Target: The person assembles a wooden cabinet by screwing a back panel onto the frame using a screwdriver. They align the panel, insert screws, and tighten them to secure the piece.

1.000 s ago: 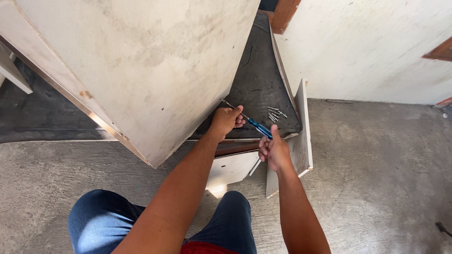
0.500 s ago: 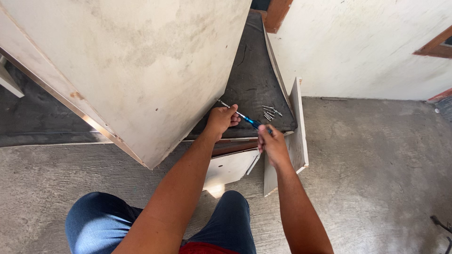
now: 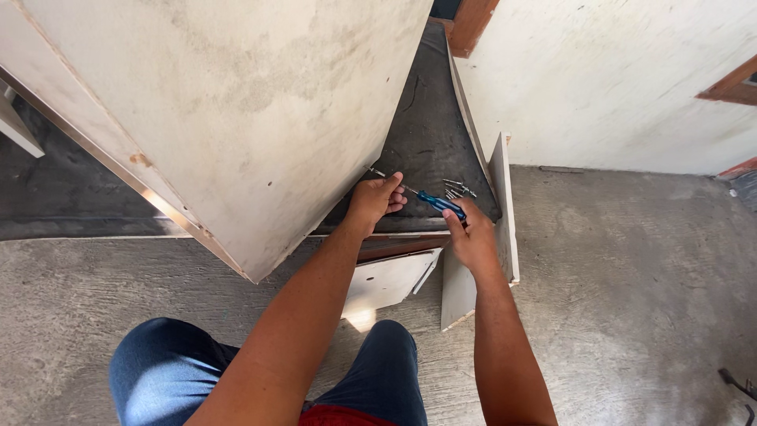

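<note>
My right hand (image 3: 471,235) grips the blue handle of a screwdriver (image 3: 438,203) whose thin metal shaft runs up and left toward my left hand (image 3: 377,199). My left hand pinches the shaft's tip against the edge of a large pale board (image 3: 236,102) that leans over a dark panel (image 3: 430,142). A few loose screws (image 3: 456,188) lie on the dark panel just beyond the screwdriver handle.
A narrow pale board (image 3: 501,205) stands on edge right of my right hand. A small white panel (image 3: 390,278) lies below the dark panel, near my knees in blue jeans (image 3: 165,363). Grey concrete floor (image 3: 631,300) spreads around; a white wall (image 3: 615,79) rises behind.
The screwdriver and both hands have shifted slightly; my right hand slid a little along the handle while my left hand stays at the tip by the board's edge.
</note>
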